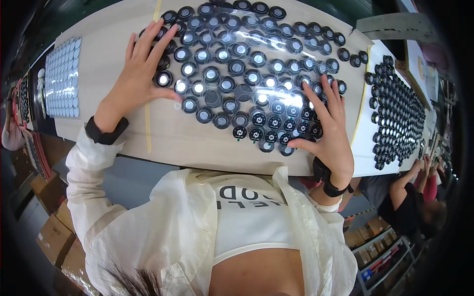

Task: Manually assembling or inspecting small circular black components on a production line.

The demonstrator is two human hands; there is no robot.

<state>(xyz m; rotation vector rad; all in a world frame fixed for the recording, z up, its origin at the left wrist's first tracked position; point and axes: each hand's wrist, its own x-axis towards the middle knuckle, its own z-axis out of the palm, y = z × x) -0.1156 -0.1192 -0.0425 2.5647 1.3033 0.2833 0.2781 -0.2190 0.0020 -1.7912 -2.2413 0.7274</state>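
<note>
A wide heap of small round black caps (247, 64), many with shiny silver centres, covers the pale table (197, 143). My left hand (143, 69) lies flat with fingers spread on the heap's left edge, its thumb beside a cap with a silver centre. My right hand (328, 121) rests open on the heap's right side, fingers spread over black caps with white marks (269, 123). Neither hand grips anything. A black band sits on each wrist.
A tray of silver discs (63, 79) lies at the far left. A white tray packed with rows of black caps (397, 113) sits to the right. Another person's arms (410, 182) reach in at the lower right. Cardboard boxes (54, 232) stand below the table.
</note>
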